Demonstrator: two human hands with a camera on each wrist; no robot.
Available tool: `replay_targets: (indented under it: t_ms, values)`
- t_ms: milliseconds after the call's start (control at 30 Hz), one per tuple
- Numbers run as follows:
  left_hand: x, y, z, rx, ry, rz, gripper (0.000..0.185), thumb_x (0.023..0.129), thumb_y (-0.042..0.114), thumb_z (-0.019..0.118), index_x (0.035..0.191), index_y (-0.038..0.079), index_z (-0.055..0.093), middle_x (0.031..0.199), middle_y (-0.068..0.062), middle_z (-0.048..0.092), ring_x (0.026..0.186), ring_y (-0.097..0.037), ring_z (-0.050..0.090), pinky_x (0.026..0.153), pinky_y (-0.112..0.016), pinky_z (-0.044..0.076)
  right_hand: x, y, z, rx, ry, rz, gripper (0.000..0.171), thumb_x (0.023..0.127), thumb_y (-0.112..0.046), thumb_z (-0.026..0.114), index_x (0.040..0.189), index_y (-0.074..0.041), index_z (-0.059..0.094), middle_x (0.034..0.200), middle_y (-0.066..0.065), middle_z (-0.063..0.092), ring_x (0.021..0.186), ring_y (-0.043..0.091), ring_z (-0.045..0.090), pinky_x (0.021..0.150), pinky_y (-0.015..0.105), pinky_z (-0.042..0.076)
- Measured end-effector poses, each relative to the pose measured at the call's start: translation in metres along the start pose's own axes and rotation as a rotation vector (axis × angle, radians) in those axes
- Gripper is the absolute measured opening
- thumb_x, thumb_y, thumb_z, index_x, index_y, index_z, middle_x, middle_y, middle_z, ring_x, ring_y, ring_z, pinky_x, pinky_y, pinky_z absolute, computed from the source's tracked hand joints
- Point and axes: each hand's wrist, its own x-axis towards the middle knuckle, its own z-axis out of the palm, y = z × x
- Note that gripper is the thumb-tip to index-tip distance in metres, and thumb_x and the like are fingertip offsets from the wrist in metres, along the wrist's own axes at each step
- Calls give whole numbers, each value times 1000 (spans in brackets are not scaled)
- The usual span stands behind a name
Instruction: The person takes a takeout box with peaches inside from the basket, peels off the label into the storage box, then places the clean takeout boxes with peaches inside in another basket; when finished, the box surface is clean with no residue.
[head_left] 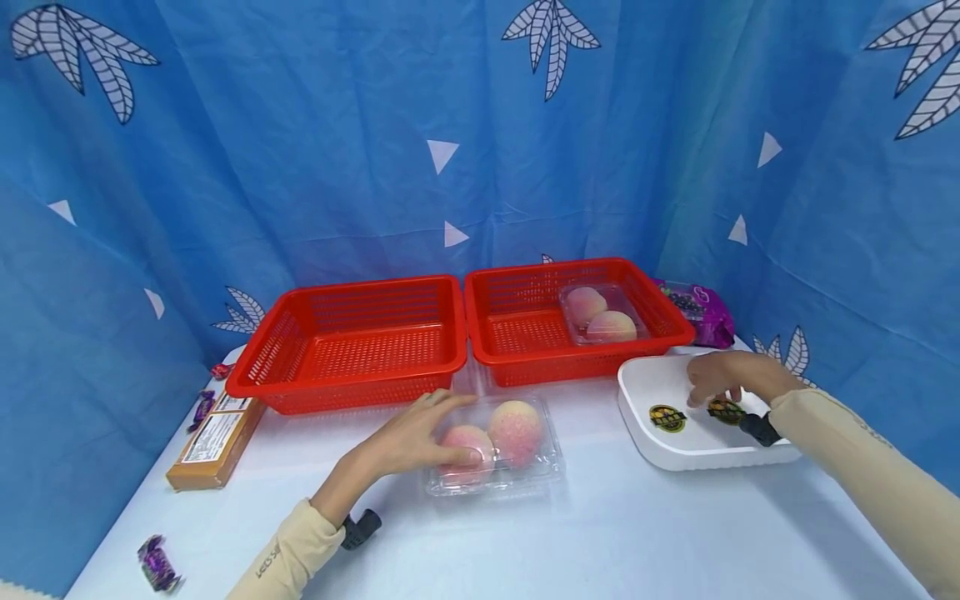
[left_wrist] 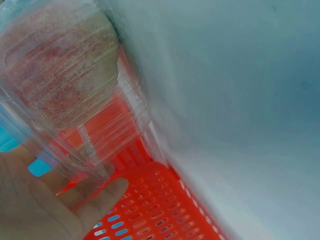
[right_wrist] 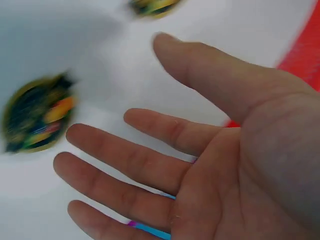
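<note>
My left hand grips the left side of a clear plastic box on the white table, its thumb over the lid. Two pink-and-cream peaches lie inside the box. In the left wrist view, one peach fills the upper left, and the fingers are at the box's edge. Inside a white tub at the right is my right hand, above two round dark stickers. The right wrist view shows that hand with spread fingers and nothing held, beside a blurred sticker.
Two red baskets stand behind the box: the left one and the right one, which holds another clear box of peaches. A purple bag is behind the tub. Leftward lie a brown carton and wrapped candies.
</note>
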Motion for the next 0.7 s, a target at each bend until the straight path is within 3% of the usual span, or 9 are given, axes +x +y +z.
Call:
replay_targets:
  t_ms: [167, 367, 467, 600, 700]
  values:
    - [0, 0, -1, -3, -2, -1, 82, 73, 70, 65, 143, 35, 42, 140, -1, 45, 130, -24, 40, 98, -55, 42, -23, -42, -4, 22, 180, -169, 57, 86, -37, 69, 124, 2, 56, 114, 17, 62, 103, 36, 58, 77, 45, 56]
    - [-1, 0, -2, -4, 1, -2, 83, 73, 69, 66, 144, 32, 42, 140, -1, 45, 130, -24, 40, 98, -55, 42, -34, -97, 14, -22, 386, -412, 44, 87, -39, 68, 123, -13, 62, 107, 1, 66, 95, 20, 62, 71, 33, 58]
    - [-1, 1, -2, -5, -6, -4, 83, 74, 69, 65, 144, 32, 42, 141, -2, 44, 130, -25, 40, 98, -55, 42, -29, -121, 31, 1, 451, -468, 43, 90, -35, 66, 127, -15, 59, 110, 1, 66, 95, 18, 62, 73, 32, 57]
    - [-2, 2, -3, -2, -13, -11, 82, 74, 69, 65, 144, 34, 41, 142, -2, 43, 131, -26, 39, 99, -56, 41, -18, -151, 53, 82, 496, -492, 46, 96, -31, 56, 137, -10, 50, 127, 11, 60, 112, 29, 59, 87, 46, 53]
    - [-1, 2, -3, 0, -13, -8, 81, 74, 69, 65, 144, 34, 42, 140, -2, 44, 130, -26, 41, 99, -55, 42, -5, -169, 66, 170, 489, -497, 53, 98, -35, 51, 142, -7, 43, 140, 14, 51, 128, 34, 48, 100, 55, 43]
